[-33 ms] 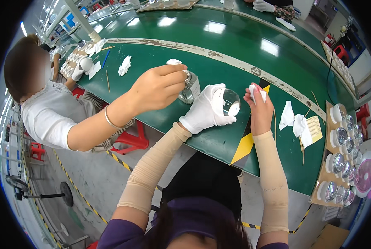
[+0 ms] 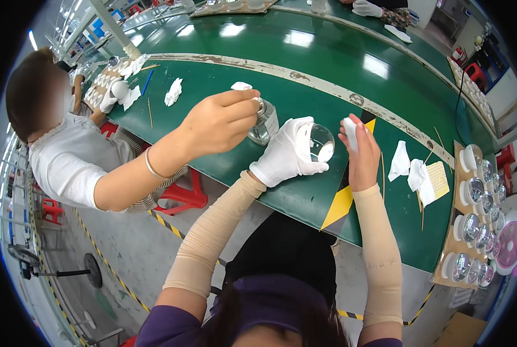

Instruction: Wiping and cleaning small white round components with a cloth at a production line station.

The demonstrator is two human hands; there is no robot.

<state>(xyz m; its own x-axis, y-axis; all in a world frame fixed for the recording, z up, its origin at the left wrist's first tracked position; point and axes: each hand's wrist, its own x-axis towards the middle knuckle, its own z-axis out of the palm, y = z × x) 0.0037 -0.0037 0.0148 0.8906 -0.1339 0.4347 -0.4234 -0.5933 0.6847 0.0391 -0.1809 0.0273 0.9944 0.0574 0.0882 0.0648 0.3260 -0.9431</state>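
My left hand (image 2: 290,151), in a white glove, is wrapped round a clear round glass piece (image 2: 322,137) with a white disc-like part at its lower side. I hold it above the front edge of the green table. To its right my bare right hand (image 2: 362,155) is raised with fingers upward, a small folded white cloth (image 2: 350,132) held against the fingers. The cloth is apart from the glass. Just left of my glove stands a clear glass bottle (image 2: 263,128). A co-worker's bare hand (image 2: 226,118) reaches in from the left, its fingertips at the bottle's top.
White cloths (image 2: 399,161) and a yellowish patterned pad (image 2: 438,180) lie to the right, among thin sticks. Boards at the far right carry several shiny glass pieces (image 2: 471,227). A crumpled cloth (image 2: 173,92) and a blue stick (image 2: 148,82) lie left. A co-worker (image 2: 67,150) sits there.
My right hand has turned a little and its fingers have straightened, tilting the white cloth more upright. My left hand and the glass have barely moved.
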